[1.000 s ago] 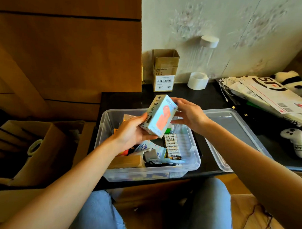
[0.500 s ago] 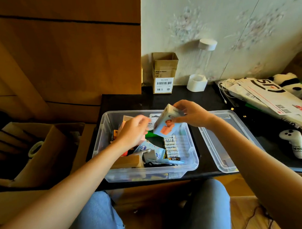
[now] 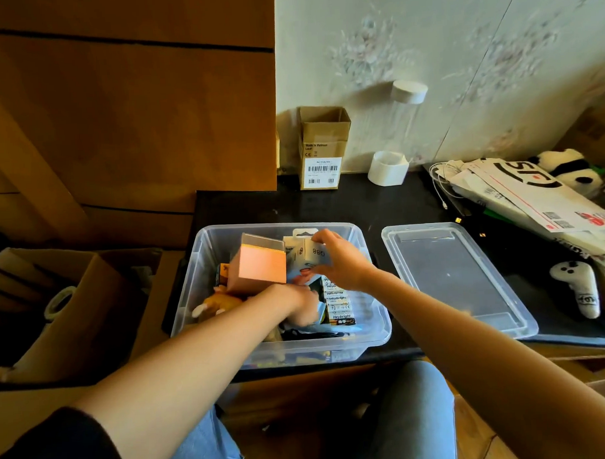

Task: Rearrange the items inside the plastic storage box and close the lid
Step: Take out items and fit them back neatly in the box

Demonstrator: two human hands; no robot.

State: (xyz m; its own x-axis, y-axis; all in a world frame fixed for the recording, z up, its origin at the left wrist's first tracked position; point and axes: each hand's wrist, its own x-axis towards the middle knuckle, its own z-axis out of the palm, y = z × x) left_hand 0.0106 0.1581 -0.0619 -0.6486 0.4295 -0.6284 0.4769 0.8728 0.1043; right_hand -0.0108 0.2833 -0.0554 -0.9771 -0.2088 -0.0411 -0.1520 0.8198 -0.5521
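Clear plastic storage box full: pink box, batteries.

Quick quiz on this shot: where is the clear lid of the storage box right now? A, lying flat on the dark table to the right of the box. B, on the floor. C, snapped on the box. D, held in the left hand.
A: the lid lies flat on the dark table, right of the open storage box, with neither hand on it.

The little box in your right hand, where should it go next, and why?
Probably press it down at the back of the storage box. The right hand already holds the little box inside there, the left hand is among the items, and the lid lies off beside it.
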